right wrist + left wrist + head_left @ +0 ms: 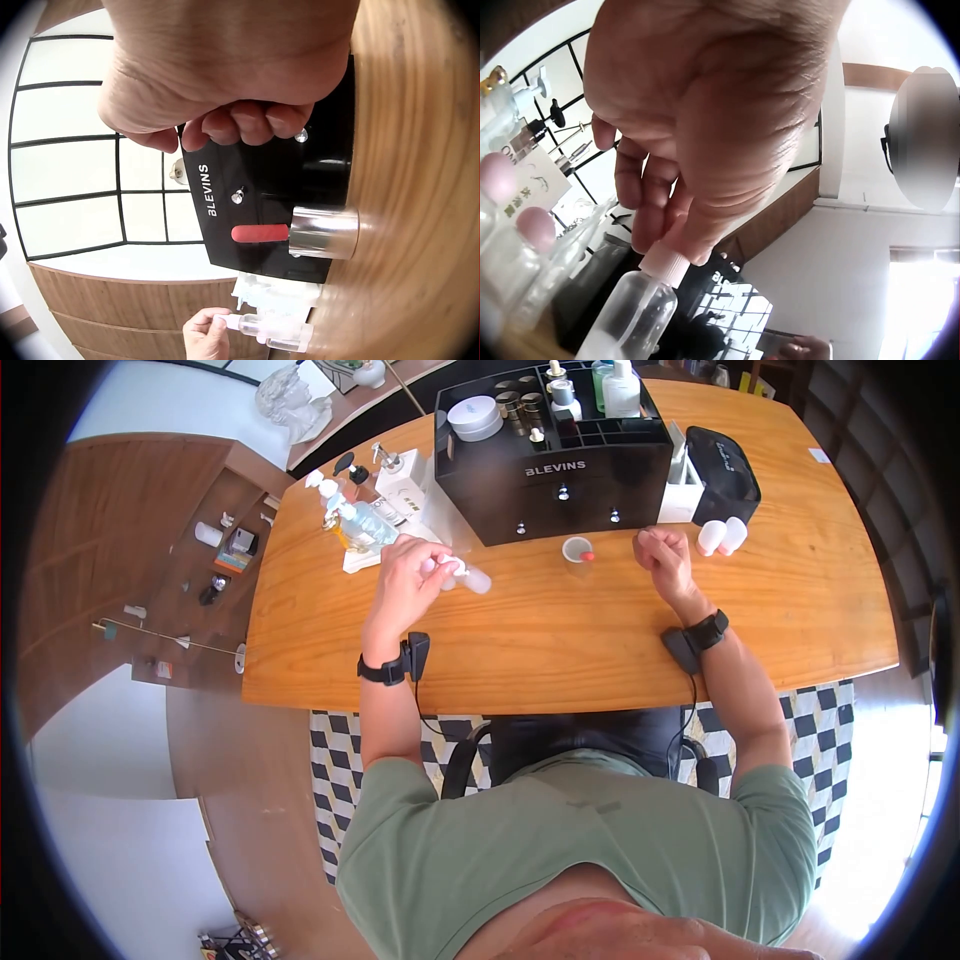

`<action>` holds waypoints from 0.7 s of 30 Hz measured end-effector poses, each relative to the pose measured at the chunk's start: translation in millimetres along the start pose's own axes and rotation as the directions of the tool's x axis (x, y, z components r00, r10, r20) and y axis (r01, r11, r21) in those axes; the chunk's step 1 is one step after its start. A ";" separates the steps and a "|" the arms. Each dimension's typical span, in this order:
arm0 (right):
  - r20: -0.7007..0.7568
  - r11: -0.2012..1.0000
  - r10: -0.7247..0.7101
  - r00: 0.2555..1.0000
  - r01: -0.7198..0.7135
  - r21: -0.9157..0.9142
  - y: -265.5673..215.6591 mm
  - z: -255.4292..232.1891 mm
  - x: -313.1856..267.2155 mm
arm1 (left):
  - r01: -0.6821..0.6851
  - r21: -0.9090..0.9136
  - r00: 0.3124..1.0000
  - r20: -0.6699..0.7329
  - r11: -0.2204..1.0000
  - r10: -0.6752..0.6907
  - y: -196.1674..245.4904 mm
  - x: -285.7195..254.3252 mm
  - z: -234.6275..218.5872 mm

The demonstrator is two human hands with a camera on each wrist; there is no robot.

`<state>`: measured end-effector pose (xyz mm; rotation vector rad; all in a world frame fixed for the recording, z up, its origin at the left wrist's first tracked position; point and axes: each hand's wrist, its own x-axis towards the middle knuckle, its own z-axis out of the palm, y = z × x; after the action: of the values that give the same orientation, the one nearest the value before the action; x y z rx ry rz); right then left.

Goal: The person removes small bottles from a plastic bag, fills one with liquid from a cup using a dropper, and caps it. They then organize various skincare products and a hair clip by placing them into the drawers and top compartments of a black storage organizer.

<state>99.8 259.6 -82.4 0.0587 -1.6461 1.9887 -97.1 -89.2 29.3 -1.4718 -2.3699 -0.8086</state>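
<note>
My left hand [405,580] pinches the pale pink collar of a small clear bottle [634,311] between thumb and fingertips. A thin tube runs down inside the upright bottle, with whitish liquid low in it. Another small bottle [292,343] stands close beside it. My right hand [665,563] is raised in a fist in front of the black organizer [560,495]; nothing shows in its curled fingers [251,124]. Between the hands, nearer the right, stands a small silver cup [322,232] with a flat red round-ended stick [259,233] rising from it.
Pump bottles [365,525] crowd the left, where two rounded pink caps [536,229] also show. The organizer carries a round white jar [475,418] and several bottles. At right are a black pouch [725,475] and two small white rounded items [723,536].
</note>
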 end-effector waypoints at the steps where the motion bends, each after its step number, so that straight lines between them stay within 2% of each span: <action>1: 0.009 1.000 -0.008 1.000 0.008 -0.002 -0.6 1.4 -1.0 | -0.023 -0.103 0.999 0.034 0.994 0.026 9.9 -0.2 -2.5; 2: 0.001 1.000 -0.006 1.000 0.006 -0.005 -0.5 2.9 -1.9 | -0.041 -0.208 0.996 0.065 0.977 0.056 19.5 -0.3 -3.4; 3: 0.011 1.000 -0.012 1.000 0.012 -0.004 -0.5 4.1 -2.3 | -0.046 -0.215 0.996 0.069 0.975 0.062 28.6 -0.3 -2.8; 5: 0.013 1.000 -0.014 1.000 0.014 -0.011 -0.5 4.7 -4.0 | -0.117 -0.318 0.973 0.154 0.941 0.173 48.4 -0.3 2.4; 7: 0.063 1.000 0.001 0.998 0.000 -0.020 -1.1 4.7 -5.4 | -0.165 -0.361 0.965 0.134 0.918 0.226 74.2 3.1 15.3; 9: 0.082 1.000 0.016 0.997 -0.015 -0.016 -5.8 5.2 -6.1 | -0.270 -0.474 0.940 0.057 0.838 0.335 97.2 8.2 28.7; 11: 0.211 0.997 0.074 0.975 -0.065 -0.052 -9.0 3.0 -5.2 | -0.296 -0.486 0.932 0.041 0.822 0.359 112.7 13.6 39.2; 12: 0.253 0.997 0.057 0.966 -0.043 -0.064 -10.3 3.7 -4.9 | -0.350 -0.463 0.917 0.007 0.815 0.398 117.6 17.9 43.4; 13: 0.248 0.997 0.056 0.967 -0.039 -0.070 -12.6 4.4 -7.8 | -0.404 -0.436 0.899 -0.027 0.804 0.437 121.3 22.1 47.2; 15: 0.364 0.991 0.121 0.923 -0.092 -0.098 -32.3 16.1 -12.4 | -0.415 -0.435 0.896 -0.045 0.799 0.441 125.7 28.3 52.9; 16: 0.472 0.991 0.131 0.872 -0.102 -0.087 -28.0 12.1 -11.6 | -0.418 -0.433 0.897 -0.056 0.799 0.439 126.4 31.0 55.7; 17: 0.468 0.992 0.125 0.875 -0.093 -0.091 -31.4 11.2 -10.8 | -0.421 -0.429 0.897 -0.066 0.799 0.437 126.7 33.9 58.7; 19: 0.608 0.958 0.282 0.742 -0.186 -0.218 -36.2 15.1 -11.6 | -0.416 -0.453 0.900 -0.082 0.788 0.428 125.3 36.4 69.6; 21: 0.598 0.950 0.307 0.740 -0.195 -0.246 -39.6 21.5 -13.1 | -0.407 -0.478 0.905 -0.094 0.778 0.416 124.8 35.9 79.8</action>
<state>121.6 238.7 -46.5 0.5242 -2.3519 2.1572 3.1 25.5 21.8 -2.0959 -1.7963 -1.3316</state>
